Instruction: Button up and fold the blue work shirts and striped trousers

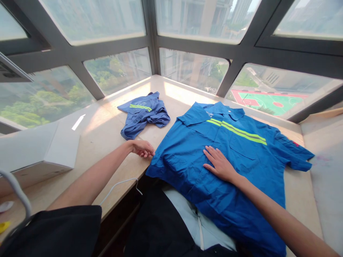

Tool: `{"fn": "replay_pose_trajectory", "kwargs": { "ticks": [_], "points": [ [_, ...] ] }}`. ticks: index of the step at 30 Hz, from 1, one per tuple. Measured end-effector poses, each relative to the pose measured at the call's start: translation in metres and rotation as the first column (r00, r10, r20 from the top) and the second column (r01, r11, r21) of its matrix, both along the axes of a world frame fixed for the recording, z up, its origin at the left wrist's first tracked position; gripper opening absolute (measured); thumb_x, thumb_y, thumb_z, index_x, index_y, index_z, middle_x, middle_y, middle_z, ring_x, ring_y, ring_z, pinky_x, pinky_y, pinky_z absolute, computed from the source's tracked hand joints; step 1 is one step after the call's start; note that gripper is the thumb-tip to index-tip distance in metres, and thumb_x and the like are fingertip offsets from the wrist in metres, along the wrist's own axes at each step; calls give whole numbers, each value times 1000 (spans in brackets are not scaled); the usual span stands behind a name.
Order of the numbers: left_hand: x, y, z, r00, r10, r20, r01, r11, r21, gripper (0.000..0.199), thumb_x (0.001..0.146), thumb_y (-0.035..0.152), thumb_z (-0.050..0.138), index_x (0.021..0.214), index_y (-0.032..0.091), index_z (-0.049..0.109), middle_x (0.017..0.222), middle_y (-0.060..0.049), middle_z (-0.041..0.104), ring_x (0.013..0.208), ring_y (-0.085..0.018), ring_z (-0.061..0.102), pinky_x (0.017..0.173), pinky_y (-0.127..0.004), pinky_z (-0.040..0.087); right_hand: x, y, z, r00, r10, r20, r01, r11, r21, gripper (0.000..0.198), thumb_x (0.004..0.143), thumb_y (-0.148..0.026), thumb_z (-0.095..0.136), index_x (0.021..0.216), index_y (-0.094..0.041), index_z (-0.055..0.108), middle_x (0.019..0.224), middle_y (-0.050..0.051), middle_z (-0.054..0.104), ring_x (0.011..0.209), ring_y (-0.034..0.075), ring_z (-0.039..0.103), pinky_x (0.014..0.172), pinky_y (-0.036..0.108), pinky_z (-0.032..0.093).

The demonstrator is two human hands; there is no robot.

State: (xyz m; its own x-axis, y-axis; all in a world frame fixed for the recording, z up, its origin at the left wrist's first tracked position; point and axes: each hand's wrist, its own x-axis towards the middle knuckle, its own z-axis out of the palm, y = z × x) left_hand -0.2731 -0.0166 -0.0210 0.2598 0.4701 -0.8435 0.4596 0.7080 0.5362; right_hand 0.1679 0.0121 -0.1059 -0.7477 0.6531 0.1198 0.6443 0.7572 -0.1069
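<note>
A blue short-sleeved work shirt (pixel 187 150) lies spread front up on the table, its collar toward the window corner and a yellow-green and grey reflective stripe across the chest. Its lower part hangs over the table's near edge onto my lap. With fingers curled in a pinch, my left hand (pixel 144 148) is at the shirt's left side edge. My right hand (pixel 218 164) rests flat on the shirt front below the stripe, fingers stretched out. Farther back on the left, a smaller, darker blue shirt (pixel 146 112) with a similar stripe lies partly folded and rumpled.
The pale wooden table (pixel 107 135) fills a corner below windows in grey frames (pixel 187 46). A white box (pixel 57 146) stands at the left. A white cable (pixel 120 182) runs over the near edge. A thicker grey curved tube (pixel 17 189) rises at the lower left.
</note>
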Motion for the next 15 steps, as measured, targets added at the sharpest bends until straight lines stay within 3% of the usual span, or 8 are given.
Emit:
{"fn": "replay_pose_trajectory", "kwargs": {
  "ticks": [5, 8, 11, 15],
  "points": [
    [-4, -5, 2, 995, 100, -4, -100, 994, 39, 24, 56, 30, 77, 69, 15, 63, 63, -1, 65, 51, -9, 59, 38, -15, 28, 1, 1, -1, 1000, 2, 3, -1, 1000, -7, 71, 99, -59, 34, 158, -22, 23, 162, 12, 26, 150, 28, 23, 122, 54, 20],
    [-4, -7, 3, 993, 116, -15, -116, 993, 28, 25, 57, 33, 75, 67, 16, 58, 63, 1, 63, 39, -5, 48, 32, -15, 16, 2, 1, -1, 1000, 2, 5, -2, 1000, -5, 71, 99, -59, 35, 158, -22, 22, 162, 11, 25, 150, 28, 23, 122, 54, 20],
    [-1, -9, 4, 1000, 18, -8, -18, 1000, 4, 27, 59, 37, 73, 68, 16, 58, 68, -3, 68, 34, -3, 40, 30, -16, 13, 1, 1, 0, 1000, 0, 8, 0, 1000, -4, 71, 99, -60, 33, 157, -21, 24, 162, 12, 26, 150, 27, 22, 122, 53, 19],
    [-1, -6, 9, 990, -142, 8, 142, 990, 3, 31, 58, 38, 77, 69, 16, 58, 71, -7, 72, 37, -5, 45, 32, -16, 21, 0, 1, 2, 1000, -7, 7, 7, 1000, -24, 71, 99, -61, 34, 157, -22, 25, 161, 12, 28, 150, 27, 23, 122, 54, 20]
  ]
}}
